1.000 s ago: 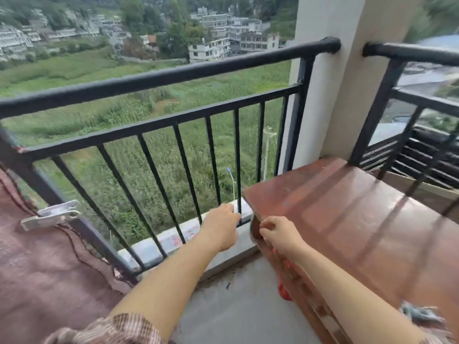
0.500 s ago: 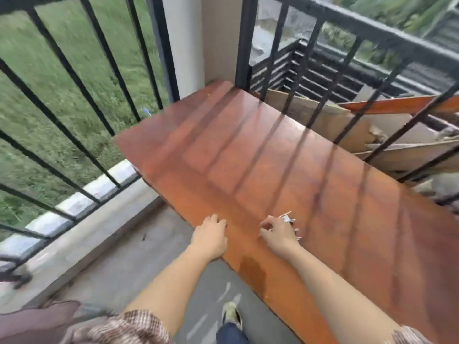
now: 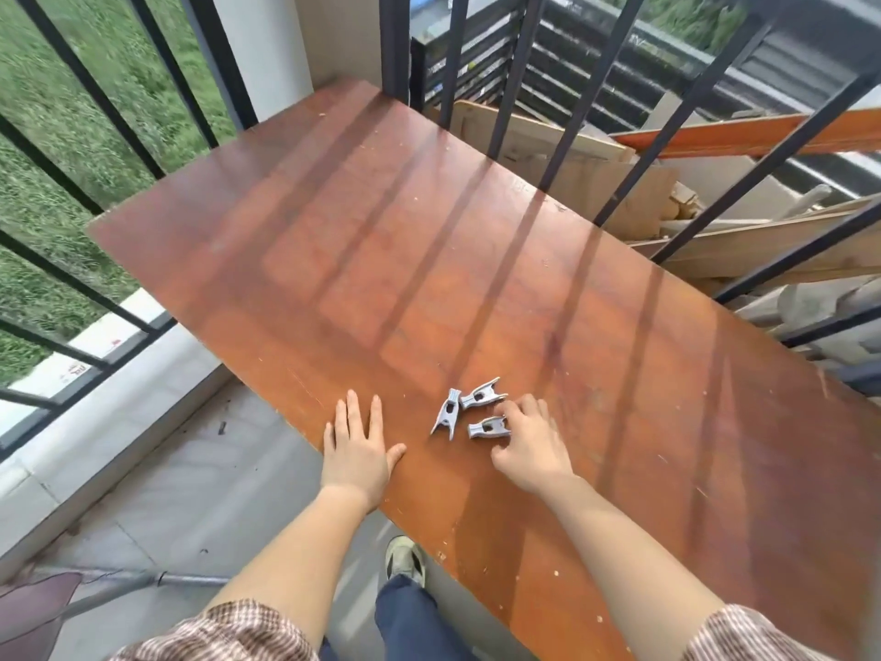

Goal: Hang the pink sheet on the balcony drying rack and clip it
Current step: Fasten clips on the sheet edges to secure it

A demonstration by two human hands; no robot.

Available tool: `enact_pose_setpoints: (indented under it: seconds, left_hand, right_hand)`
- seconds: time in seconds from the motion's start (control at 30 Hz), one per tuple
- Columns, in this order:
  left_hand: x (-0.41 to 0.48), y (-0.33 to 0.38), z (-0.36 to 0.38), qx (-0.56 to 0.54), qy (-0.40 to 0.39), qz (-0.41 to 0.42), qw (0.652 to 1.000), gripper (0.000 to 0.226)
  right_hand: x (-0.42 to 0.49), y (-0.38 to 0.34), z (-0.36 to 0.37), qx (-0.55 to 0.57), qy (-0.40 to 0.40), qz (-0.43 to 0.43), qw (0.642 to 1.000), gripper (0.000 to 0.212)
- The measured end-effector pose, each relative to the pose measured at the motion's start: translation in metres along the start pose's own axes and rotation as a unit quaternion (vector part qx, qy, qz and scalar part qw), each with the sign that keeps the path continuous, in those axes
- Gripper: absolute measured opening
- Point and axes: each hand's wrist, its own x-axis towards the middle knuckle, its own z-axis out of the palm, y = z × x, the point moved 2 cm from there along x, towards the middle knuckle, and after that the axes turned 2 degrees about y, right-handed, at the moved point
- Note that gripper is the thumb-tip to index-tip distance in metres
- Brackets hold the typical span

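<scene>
A corner of dusty-pink fabric, probably the pink sheet [image 3: 33, 608], lies on the floor at 8 o'clock. The left hand [image 3: 357, 446] rests flat and open on the glossy reddish-brown wooden bench [image 3: 429, 260], steadying. Three small grey plastic clothes clips [image 3: 469, 412] lie just right of it; the right hand [image 3: 529, 446], fingers curled loosely, touches the nearest, gripping nothing yet. Better to pinch one clip by its splayed tail ends. No legible writing anywhere.

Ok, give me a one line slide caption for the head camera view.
Right hand reaches three grey clothes pegs on a reddish wooden board; left hand rests flat on its edge.
</scene>
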Motion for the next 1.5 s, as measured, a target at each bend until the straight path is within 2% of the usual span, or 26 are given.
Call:
enact_pose_setpoints:
  seconds: [0.13,0.27,0.37,0.47,0.53,0.6,0.77,0.93,1.03,1.1,1.2,1.3,1.4,1.5]
  left_hand:
    - [0.003,0.003,-0.004,0.015,-0.024,-0.006,1.0,0.077]
    - [0.005,0.001,-0.011,0.021,-0.063,0.003,0.998,0.083]
    - [0.01,-0.007,-0.021,-0.011,-0.102,0.013,0.995,0.082]
    - [0.007,-0.024,-0.033,-0.089,-0.104,0.023,0.99,0.067]
    - [-0.006,-0.043,-0.039,-0.15,-0.053,0.01,0.987,0.057]
    - [-0.023,-0.065,-0.045,-0.185,-0.011,-0.009,0.983,0.048]
    - [-0.082,-0.146,-0.06,-0.19,0.013,-0.054,0.98,0.039]
    - [-0.144,-0.244,-0.081,-0.172,0.058,-0.103,0.978,0.038]
    - [-0.185,-0.295,-0.089,-0.167,0.086,-0.143,0.972,0.041]
    - [-0.211,-0.326,-0.088,-0.165,0.098,-0.173,0.966,0.041]
    - [-0.248,-0.366,-0.081,-0.114,0.099,-0.186,0.971,0.04]
    - [-0.276,-0.4,-0.086,0.06,0.086,-0.185,0.977,0.038]
    - [-0.292,-0.428,-0.102,0.237,0.042,-0.185,0.953,0.039]
    - [-0.296,-0.452,-0.112,0.333,-0.004,-0.178,0.926,0.04]
  right_hand:
    - [0.003,0.0,0.002,-0.024,0.015,-0.004,1.0,0.033]
    - [0.002,0.0,0.001,-0.043,0.009,-0.007,0.999,0.031]
    - [-0.003,-0.001,-0.002,-0.054,0.008,-0.023,0.998,0.023]
    - [-0.011,-0.009,-0.008,0.035,0.008,-0.02,0.999,0.021]
    - [-0.016,-0.025,-0.015,0.099,0.002,-0.018,0.995,0.021]
    - [-0.018,-0.049,-0.019,0.133,-0.012,-0.021,0.991,0.022]
    - [-0.028,-0.149,-0.004,0.159,-0.058,-0.091,0.981,0.022]
    - [-0.056,-0.267,0.029,0.186,-0.085,-0.161,0.966,0.034]
    - [-0.079,-0.331,0.052,0.212,-0.124,-0.188,0.951,0.03]
    - [-0.095,-0.371,0.069,0.201,-0.159,-0.207,0.944,0.035]
    - [-0.12,-0.426,0.094,0.186,-0.222,-0.227,0.93,0.042]
    - [-0.146,-0.474,0.112,0.187,-0.274,-0.251,0.909,0.046]
    - [-0.166,-0.511,0.125,0.154,-0.303,-0.279,0.898,0.05]
    - [-0.179,-0.538,0.137,0.159,-0.299,-0.283,0.897,0.047]
